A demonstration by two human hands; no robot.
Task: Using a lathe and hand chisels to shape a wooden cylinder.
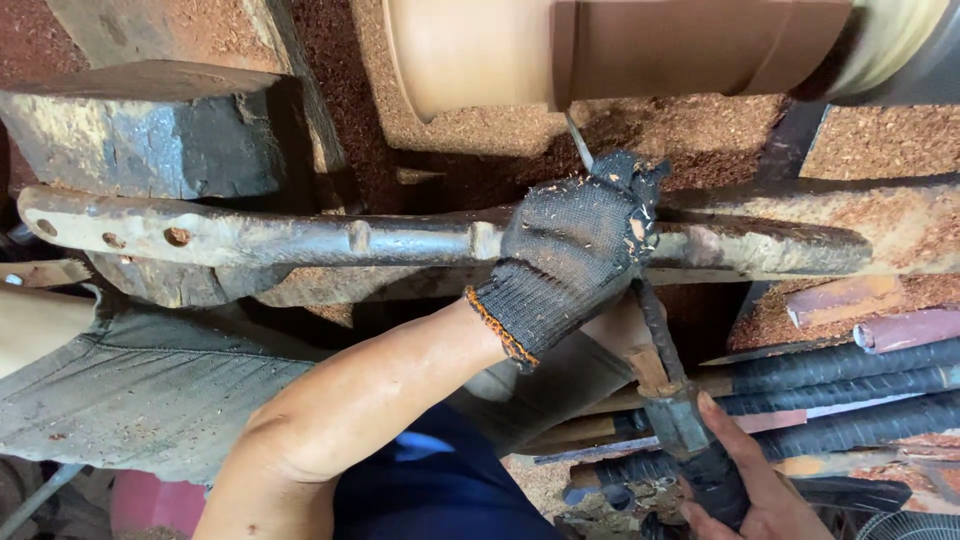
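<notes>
While your left hand (575, 240), in a black knit glove, presses the long dark metal turning chisel (655, 335) down on the rusty iron tool rest (300, 238), fingers closed around it, your bare right hand (755, 480) grips its handle low down. The tip meets the pale brown wooden cylinder (610, 45) on the lathe. A slipping chisel could catch and kick, I judge. The glove hides the blade; the right hand is cut off.

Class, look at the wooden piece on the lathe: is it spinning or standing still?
Spinning. The workpiece is motion-blurred smooth with no grain, while the tool rest and gloved left hand steadying the chisel look sharp.
</notes>
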